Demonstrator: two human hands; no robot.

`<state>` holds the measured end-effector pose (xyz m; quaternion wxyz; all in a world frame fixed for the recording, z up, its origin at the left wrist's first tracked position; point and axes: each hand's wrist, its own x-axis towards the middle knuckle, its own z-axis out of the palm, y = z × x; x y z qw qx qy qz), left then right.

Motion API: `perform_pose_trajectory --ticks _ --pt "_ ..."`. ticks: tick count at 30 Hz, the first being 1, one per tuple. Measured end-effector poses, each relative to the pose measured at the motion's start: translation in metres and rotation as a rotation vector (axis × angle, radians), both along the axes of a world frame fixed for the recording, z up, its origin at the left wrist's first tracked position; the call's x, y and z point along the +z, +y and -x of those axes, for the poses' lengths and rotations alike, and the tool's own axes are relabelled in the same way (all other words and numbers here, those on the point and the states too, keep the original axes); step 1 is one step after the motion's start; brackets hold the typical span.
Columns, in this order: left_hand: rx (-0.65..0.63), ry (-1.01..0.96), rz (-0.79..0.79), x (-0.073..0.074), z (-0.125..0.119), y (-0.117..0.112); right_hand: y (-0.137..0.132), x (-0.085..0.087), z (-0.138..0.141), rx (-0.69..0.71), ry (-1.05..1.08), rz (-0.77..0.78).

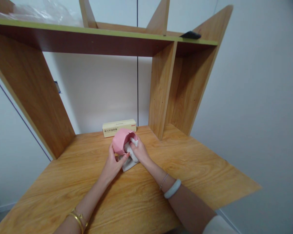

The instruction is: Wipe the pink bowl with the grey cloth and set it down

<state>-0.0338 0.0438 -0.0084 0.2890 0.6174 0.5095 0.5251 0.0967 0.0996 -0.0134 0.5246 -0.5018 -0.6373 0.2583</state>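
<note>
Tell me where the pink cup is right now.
The pink cup is at the middle of the wooden desk, held by the left hand, just in front of the beige box.

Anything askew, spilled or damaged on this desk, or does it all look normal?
Nothing stands out. The left hand holds a pink cup tipped on its side while the right hand presses a white cloth into its mouth. The beige box sits square against the wall, and the wooden desk shows no spill.

A cream box (119,127) is set on the wooden worktop (190,162); a dark object (190,35) is laid on the shelf (100,32) above
</note>
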Motion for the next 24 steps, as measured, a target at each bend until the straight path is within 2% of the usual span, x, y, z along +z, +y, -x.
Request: perform_pose_trajectory --ticks 3,7,10,12,14,18,24 --pt "0.049 0.026 0.009 0.000 -0.001 -0.001 -0.001 0.002 0.000 -0.021 -0.087 0.069" --pt "0.140 0.107 0.000 0.007 0.003 -0.002 -0.008 0.017 -0.008 -0.144 -0.390 0.123" --pt "0.127 0.217 0.026 0.012 0.004 -0.004 -0.014 0.029 -0.015 -0.166 -0.601 0.003" --pt "0.110 0.304 0.026 0.014 0.005 -0.006 -0.016 0.032 -0.018 -0.150 -0.665 -0.092" --pt "0.078 0.386 0.014 0.016 0.006 -0.008 -0.014 0.029 -0.020 -0.139 -0.668 -0.092" --pt "0.028 0.438 0.014 0.017 0.009 -0.009 -0.005 0.015 -0.020 -0.114 -0.534 0.097" --pt "0.037 0.136 0.008 0.008 0.004 -0.004 0.001 0.004 -0.014 -0.052 -0.205 0.061"
